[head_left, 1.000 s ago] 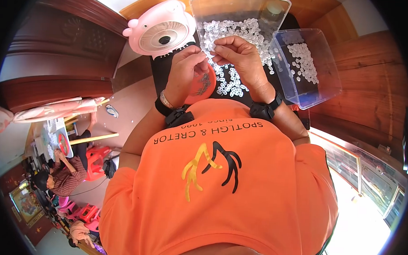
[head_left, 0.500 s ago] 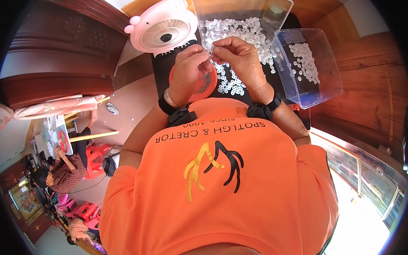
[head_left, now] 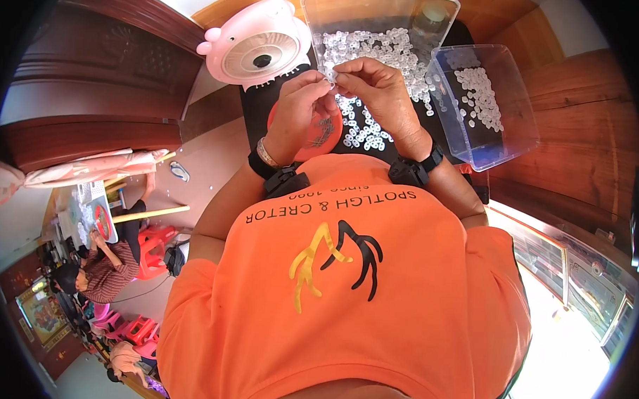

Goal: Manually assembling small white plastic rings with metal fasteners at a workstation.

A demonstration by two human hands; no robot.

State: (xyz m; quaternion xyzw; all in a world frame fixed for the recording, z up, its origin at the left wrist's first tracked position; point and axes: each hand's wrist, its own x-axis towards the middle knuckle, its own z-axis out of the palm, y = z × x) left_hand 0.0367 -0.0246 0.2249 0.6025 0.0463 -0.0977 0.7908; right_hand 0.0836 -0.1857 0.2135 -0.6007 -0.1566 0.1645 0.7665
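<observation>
My left hand [head_left: 303,111] and my right hand [head_left: 376,94] meet fingertip to fingertip over a black work surface [head_left: 255,116], pinching one small clear plastic piece [head_left: 331,78] between them. Under my left hand lies a round red dish [head_left: 320,142] with thin metal bits in it. Loose clear pieces [head_left: 364,131] are scattered on the black surface below my right hand. Both wrists wear black bands. My orange shirt fills the lower picture.
A clear bin [head_left: 382,12] heaped with clear pieces stands behind the hands, and a second clear bin [head_left: 508,129] with several pieces sits to the right. A pink round fan [head_left: 258,48] stands at the left. Other people sit working at lower left [head_left: 95,269].
Both hands have stayed together over the black surface, with only small finger movements on the clear piece.
</observation>
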